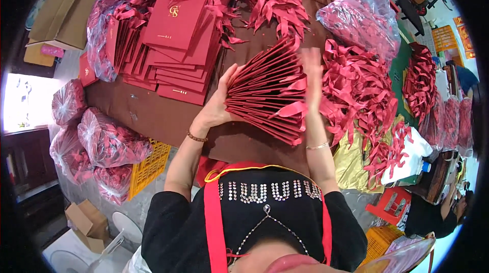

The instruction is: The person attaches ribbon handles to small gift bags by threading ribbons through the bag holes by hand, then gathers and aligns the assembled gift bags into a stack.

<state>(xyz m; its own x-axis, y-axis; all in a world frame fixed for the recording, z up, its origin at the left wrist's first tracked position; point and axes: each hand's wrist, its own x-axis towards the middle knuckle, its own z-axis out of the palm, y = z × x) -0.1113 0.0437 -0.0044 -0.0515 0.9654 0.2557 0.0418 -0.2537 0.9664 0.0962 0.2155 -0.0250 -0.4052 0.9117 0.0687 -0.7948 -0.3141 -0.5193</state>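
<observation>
A thick bundle of flat red paper gift bags is fanned out in front of my chest, above the brown-covered table. My left hand grips the narrow end of the fan, where the bags press tightly together. At the wide end, red ribbon handles hang out between the spread bags. My right hand is upright beside that end, its fingers stretched out and somewhat blurred. It appears to be against the bag edges or very near them; firm contact cannot be made out.
Stacked red gift bags lie on the brown tablecloth at the left. Loose ribbon-handled bags heap up on the right, near a filled plastic bag. Filled clear bags and a yellow crate stand lower left.
</observation>
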